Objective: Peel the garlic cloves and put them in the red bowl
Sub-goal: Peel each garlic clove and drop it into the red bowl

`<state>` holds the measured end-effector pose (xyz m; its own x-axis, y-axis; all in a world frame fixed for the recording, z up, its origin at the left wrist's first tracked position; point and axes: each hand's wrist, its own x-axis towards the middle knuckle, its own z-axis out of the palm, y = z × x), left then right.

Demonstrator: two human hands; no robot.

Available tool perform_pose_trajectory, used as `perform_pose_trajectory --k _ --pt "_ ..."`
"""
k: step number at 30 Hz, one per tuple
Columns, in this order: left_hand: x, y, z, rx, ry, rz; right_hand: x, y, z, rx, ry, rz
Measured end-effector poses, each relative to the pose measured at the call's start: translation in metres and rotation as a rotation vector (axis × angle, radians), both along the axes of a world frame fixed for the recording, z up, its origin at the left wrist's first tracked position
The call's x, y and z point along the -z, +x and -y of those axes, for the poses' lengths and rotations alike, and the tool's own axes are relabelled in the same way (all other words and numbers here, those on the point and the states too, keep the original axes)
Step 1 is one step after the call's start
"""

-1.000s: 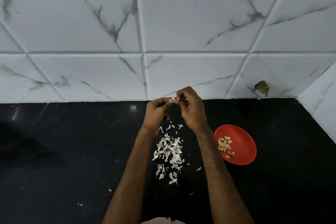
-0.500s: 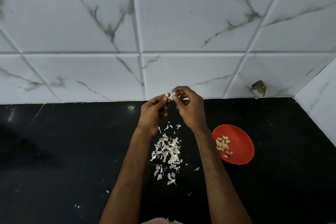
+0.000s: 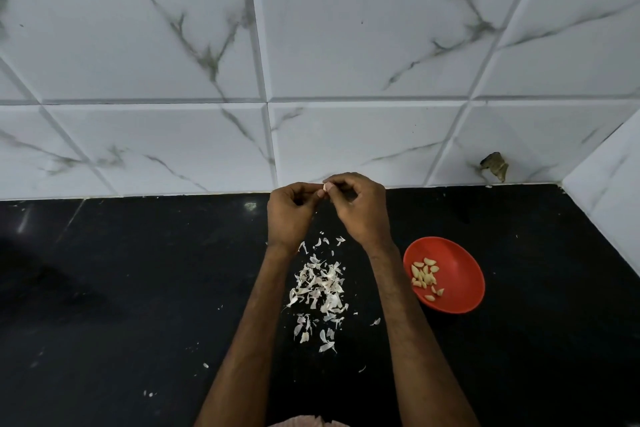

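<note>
I pinch the garlic clove (image 3: 325, 187) between left grip (image 3: 289, 215) and right grip (image 3: 362, 210), fingertips curled onto it above the worktop (image 3: 138, 288). It's small, pale, mostly hidden. The red bowl (image 3: 460, 263) at my right holds peeled cloves (image 3: 424, 276).

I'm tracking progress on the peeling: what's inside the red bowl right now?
A small cluster of peeled garlic cloves lies on the left side of the red bowl. Nothing covers them; the rest of the bowl shows bare.
</note>
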<state>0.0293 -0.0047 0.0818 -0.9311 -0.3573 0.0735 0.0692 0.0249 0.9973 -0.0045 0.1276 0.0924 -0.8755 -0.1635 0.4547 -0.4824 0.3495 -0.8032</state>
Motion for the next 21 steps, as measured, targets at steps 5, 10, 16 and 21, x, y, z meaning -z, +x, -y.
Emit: perform_pose_trajectory --k 5,10,16,21 --pt "0.002 -0.001 -0.004 -0.020 0.001 -0.003 -0.003 0.004 0.000 0.021 -0.043 0.033" --pt "-0.004 0.002 -0.010 0.002 0.109 -0.031 -0.005 0.006 -0.001 0.038 -0.126 0.052" --pt "-0.004 0.004 -0.014 0.028 0.219 -0.004 -0.002 0.005 0.000 0.033 -0.170 0.105" --pt "-0.012 0.006 -0.008 0.116 0.348 0.029 -0.006 0.004 -0.004 -0.030 -0.152 0.085"
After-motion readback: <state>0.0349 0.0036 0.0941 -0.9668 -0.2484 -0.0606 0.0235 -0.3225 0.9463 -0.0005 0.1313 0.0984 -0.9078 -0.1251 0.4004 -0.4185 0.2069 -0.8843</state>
